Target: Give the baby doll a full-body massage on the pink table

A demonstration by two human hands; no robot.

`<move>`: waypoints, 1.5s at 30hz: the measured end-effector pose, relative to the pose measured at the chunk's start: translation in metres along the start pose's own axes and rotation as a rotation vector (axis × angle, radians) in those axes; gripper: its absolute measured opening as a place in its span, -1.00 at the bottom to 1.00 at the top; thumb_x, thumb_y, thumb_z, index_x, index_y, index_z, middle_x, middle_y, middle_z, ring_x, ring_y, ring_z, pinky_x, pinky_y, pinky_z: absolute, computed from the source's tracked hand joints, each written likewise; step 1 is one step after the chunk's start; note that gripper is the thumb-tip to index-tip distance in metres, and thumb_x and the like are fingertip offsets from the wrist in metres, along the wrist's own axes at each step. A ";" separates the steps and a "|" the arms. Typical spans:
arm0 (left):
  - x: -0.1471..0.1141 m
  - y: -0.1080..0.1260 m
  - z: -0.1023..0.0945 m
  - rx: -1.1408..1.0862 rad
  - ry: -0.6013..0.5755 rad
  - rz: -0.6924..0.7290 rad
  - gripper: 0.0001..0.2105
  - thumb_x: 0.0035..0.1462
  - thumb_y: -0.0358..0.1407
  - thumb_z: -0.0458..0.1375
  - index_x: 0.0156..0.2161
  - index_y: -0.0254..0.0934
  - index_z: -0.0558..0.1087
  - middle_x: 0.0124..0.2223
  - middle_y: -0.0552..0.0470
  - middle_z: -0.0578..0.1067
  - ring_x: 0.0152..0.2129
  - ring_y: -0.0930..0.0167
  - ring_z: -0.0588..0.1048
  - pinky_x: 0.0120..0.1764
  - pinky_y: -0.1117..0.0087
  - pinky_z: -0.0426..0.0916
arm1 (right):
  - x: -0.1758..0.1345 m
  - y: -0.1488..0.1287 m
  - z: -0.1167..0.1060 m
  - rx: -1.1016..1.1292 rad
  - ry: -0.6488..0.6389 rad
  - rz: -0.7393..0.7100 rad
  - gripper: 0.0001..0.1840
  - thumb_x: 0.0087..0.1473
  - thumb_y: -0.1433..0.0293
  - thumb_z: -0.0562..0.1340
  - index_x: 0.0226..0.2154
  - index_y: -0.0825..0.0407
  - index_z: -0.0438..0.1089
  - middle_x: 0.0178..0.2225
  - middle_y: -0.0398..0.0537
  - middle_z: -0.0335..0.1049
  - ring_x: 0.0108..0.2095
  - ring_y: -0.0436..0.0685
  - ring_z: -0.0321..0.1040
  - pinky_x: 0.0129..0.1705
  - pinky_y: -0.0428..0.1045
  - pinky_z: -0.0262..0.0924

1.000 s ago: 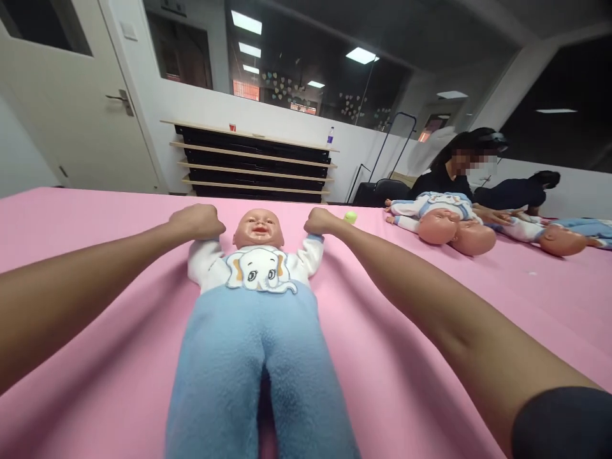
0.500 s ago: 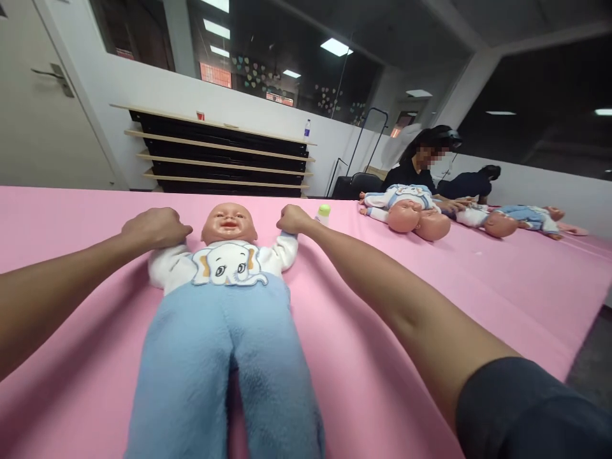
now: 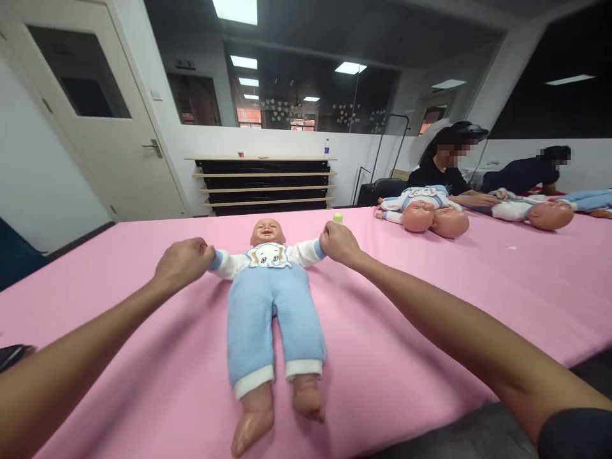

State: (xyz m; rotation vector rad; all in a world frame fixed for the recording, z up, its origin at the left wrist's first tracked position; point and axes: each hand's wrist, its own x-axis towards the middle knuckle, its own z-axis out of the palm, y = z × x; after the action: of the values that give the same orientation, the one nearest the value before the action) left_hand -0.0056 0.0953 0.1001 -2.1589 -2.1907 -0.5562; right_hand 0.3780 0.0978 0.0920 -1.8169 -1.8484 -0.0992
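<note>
A baby doll (image 3: 275, 293) lies face up on the pink-covered table (image 3: 157, 319), feet towards me. It wears light blue trousers and a white top with an elephant face on the chest. My left hand (image 3: 185, 262) is closed round the doll's hand at the blue cuff on the left side. On the other side, my right hand (image 3: 338, 241) grips the doll's other hand at its cuff. Both doll arms are stretched out sideways, and its hands are hidden inside my fingers. Just behind my right hand shows the green cap of a small bottle (image 3: 338, 218).
Two dolls (image 3: 417, 215) lie together at the back right. Beyond them a person (image 3: 442, 162) handles another doll (image 3: 549, 215); a second person (image 3: 530, 169) leans over the table. A shelf unit (image 3: 268, 185) stands behind, with a water bottle (image 3: 326, 148) on top.
The doll's arms have gone from raised beside its head to stretched out sideways, my hands moving apart and down with them. My view has pulled back, bringing the doll's feet into sight.
</note>
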 end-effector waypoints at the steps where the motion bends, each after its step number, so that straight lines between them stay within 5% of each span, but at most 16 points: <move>1: -0.014 -0.001 0.000 -0.002 -0.007 -0.002 -0.64 0.12 -0.04 -0.05 -0.37 -0.27 0.43 -0.36 -0.12 0.51 -0.43 0.25 0.44 -0.41 0.35 0.18 | -0.013 0.003 0.000 0.006 0.006 0.012 -0.78 0.20 0.33 0.03 -0.27 0.07 0.33 -0.28 0.09 0.43 -0.34 0.15 0.33 -0.38 -0.03 0.03; 7: -0.075 -0.019 0.022 -0.008 -0.127 -0.051 -0.61 0.11 0.05 -0.07 -0.30 -0.25 0.38 -0.33 -0.15 0.52 -0.43 0.20 0.47 -0.45 0.35 0.17 | -0.072 0.027 0.024 0.114 -0.080 0.194 -0.76 0.24 0.24 0.00 -0.21 0.06 0.23 -0.31 0.06 0.42 -0.36 0.14 0.34 -0.41 -0.04 0.03; 14: -0.090 -0.033 0.048 0.090 -0.206 -0.073 -0.50 0.20 0.07 -0.25 -0.21 -0.27 0.34 -0.27 -0.20 0.53 -0.39 0.14 0.48 -0.42 0.31 0.19 | -0.087 0.047 0.053 0.148 -0.062 0.272 -0.63 0.31 0.19 -0.13 -0.22 0.08 0.23 -0.30 0.07 0.43 -0.34 0.14 0.33 -0.38 -0.03 0.00; 25: -0.104 -0.039 0.066 0.074 -0.095 -0.088 -0.54 0.18 0.07 -0.16 -0.19 -0.24 0.38 -0.25 -0.13 0.53 -0.39 0.18 0.47 -0.41 0.29 0.22 | -0.097 0.046 0.054 0.069 -0.084 0.087 -0.67 0.28 0.21 -0.06 -0.19 0.04 0.29 -0.20 0.03 0.39 -0.28 0.12 0.31 -0.30 -0.03 0.03; 31: -0.091 -0.066 0.066 -0.117 0.115 -0.164 -0.47 0.18 0.01 -0.04 0.13 -0.29 0.28 -0.06 -0.13 0.49 -0.19 0.18 0.45 -0.22 0.28 0.30 | -0.098 0.050 0.054 0.132 -0.016 -0.030 -0.61 0.15 0.32 0.08 0.03 0.03 0.23 -0.05 0.06 0.30 -0.19 0.12 0.31 -0.16 -0.03 0.15; 36: -0.084 -0.081 0.063 -0.240 0.145 -0.248 -0.39 0.20 -0.05 -0.02 0.26 -0.38 0.10 -0.12 -0.08 0.49 -0.18 0.22 0.44 -0.11 0.23 0.30 | -0.087 0.069 0.060 0.164 0.125 0.107 -0.52 0.13 0.39 0.10 0.13 0.00 0.17 0.03 0.11 0.20 -0.15 0.14 0.33 -0.11 0.00 0.21; 41: -0.099 -0.067 0.055 -0.194 0.330 -0.168 -0.45 0.22 -0.16 -0.03 0.25 -0.40 0.10 -0.09 -0.11 0.46 -0.15 0.24 0.42 -0.07 0.26 0.31 | -0.082 0.075 0.065 0.222 0.200 0.241 -0.60 0.16 0.37 0.09 0.06 0.07 0.25 -0.02 0.15 0.23 -0.20 0.16 0.35 -0.14 0.02 0.24; 45: -0.113 -0.021 0.065 -0.163 0.308 0.074 -0.59 0.21 -0.23 0.03 0.15 -0.26 0.25 -0.04 -0.04 0.45 -0.13 0.31 0.43 -0.04 0.31 0.33 | -0.094 0.051 0.057 0.249 0.194 -0.033 -0.66 0.12 0.47 0.06 -0.05 0.07 0.34 -0.10 0.08 0.37 -0.07 0.17 0.31 0.05 0.05 0.16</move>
State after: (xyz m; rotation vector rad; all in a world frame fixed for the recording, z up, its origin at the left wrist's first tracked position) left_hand -0.0058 0.0037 0.0054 -2.0478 -1.9573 -1.0174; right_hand 0.4021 0.0412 -0.0121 -1.5506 -1.6739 -0.0522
